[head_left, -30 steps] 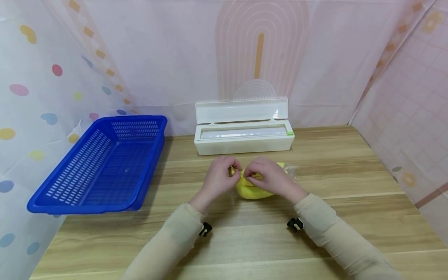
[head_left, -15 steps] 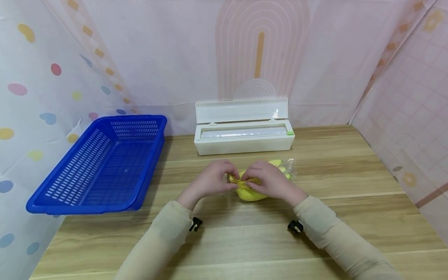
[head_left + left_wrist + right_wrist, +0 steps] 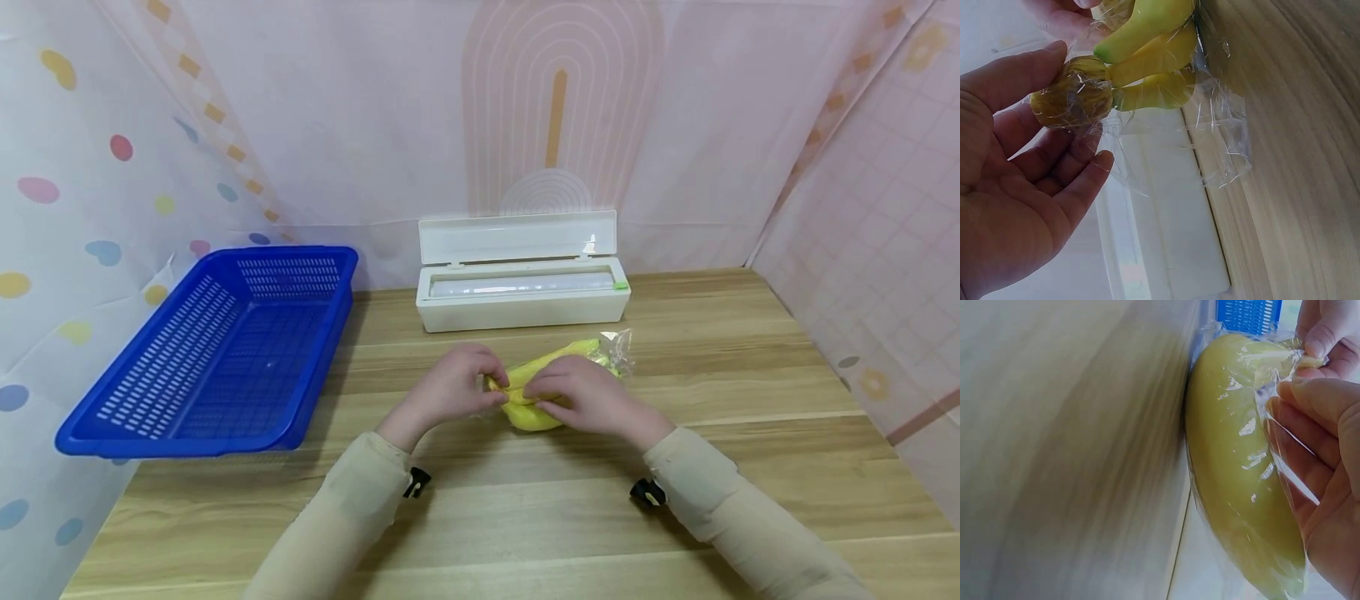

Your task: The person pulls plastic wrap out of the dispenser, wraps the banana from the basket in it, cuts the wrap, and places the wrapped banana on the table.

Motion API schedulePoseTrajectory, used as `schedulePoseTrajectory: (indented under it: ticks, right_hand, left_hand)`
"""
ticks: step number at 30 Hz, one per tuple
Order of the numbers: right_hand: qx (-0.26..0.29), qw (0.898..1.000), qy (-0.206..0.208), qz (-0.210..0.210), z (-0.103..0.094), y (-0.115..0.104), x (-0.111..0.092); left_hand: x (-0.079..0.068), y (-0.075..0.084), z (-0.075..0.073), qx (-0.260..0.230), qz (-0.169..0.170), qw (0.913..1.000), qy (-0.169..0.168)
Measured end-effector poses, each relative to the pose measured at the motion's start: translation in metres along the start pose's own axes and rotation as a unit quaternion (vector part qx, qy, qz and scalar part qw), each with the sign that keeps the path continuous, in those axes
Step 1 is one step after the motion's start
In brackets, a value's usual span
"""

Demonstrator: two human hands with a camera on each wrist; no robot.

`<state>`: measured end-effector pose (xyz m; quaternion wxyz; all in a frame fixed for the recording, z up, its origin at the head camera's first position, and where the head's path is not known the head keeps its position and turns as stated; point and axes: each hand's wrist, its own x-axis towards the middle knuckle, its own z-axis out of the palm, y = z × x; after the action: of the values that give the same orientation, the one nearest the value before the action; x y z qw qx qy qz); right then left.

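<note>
A bunch of bananas [image 3: 538, 418] lies on the table in clear plastic wrap [image 3: 618, 346], loose past the far right tips. My left hand [image 3: 453, 383] pinches the bunch's stem end [image 3: 1075, 94], its thumb on one side and fingers on the other. On the bananas' near side, my right hand [image 3: 588, 396] pinches the film between thumb and forefinger, close to the stem. The right wrist view has one large banana [image 3: 1235, 450] under shiny, wrinkled film. From the head, the right hand hides part of the bunch.
Behind the hands stands a white wrap dispenser [image 3: 525, 315] with its lid [image 3: 517, 240] raised and a roll of film [image 3: 517, 286] inside. A blue plastic basket [image 3: 318, 400] sits at the left. Patterned cloth [image 3: 360, 125] hangs behind the wooden table [image 3: 517, 533].
Both hands were close together over the stem. The left hand has shifted slightly left, the right slightly right and nearer. More of the bananas and the loose film at their tips shows now.
</note>
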<state>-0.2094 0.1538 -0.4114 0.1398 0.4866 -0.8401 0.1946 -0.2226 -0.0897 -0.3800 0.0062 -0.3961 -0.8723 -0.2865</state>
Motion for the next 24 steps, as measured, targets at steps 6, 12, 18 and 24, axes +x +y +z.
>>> schedulePoseTrajectory:
  ticks: [6,12,18,24]
  right_hand:
    - [0.027,1.000,0.005,-0.010,-0.007,0.004,-0.009]
    - [0.050,0.998,0.031,-0.009,-0.018,0.010,-0.016]
    - [0.059,0.996,0.065,0.027,-0.039,0.015,-0.021]
    - [0.055,0.994,0.075,0.059,-0.055,0.023,-0.030]
  left_hand:
    - [-0.001,0.000,0.001,0.002,-0.006,1.0000,-0.003]
    - [0.000,0.000,-0.001,-0.001,-0.010,0.9999,0.000]
    - [0.001,-0.004,-0.001,0.020,0.008,0.9994,0.027]
    - [0.002,-0.008,0.000,0.066,0.019,0.9956,0.063]
